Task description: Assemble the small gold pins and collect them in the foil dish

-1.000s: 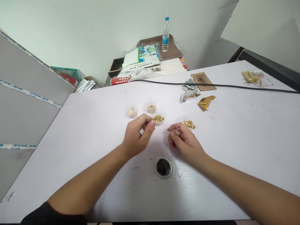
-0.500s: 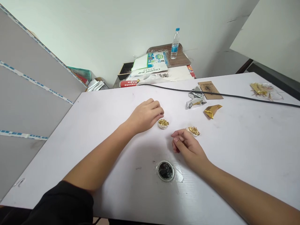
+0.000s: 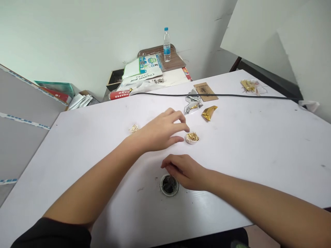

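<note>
My left hand reaches over the table with thumb and fingers spread, nothing visible between them. Just beyond its fingertips stands a small clear cup of thin gold-coloured metal pins. Pale gold pins lie behind my left wrist, partly covered by it. My right hand is closed, fingers curled toward the thumb; whatever it may hold is hidden. It is above the right edge of a round dark opening with a pale rim in the tabletop. The other small cups are hidden behind my left hand.
Behind the cups lie a silver foil packet, a gold foil packet and a brown cardboard piece. A black cable crosses the white table. A water bottle stands farther back.
My left hand has moved right across the small cups, and its fingers have spread beside the right-hand cup. My right hand has come nearer the round opening, and the camera view has shifted.
</note>
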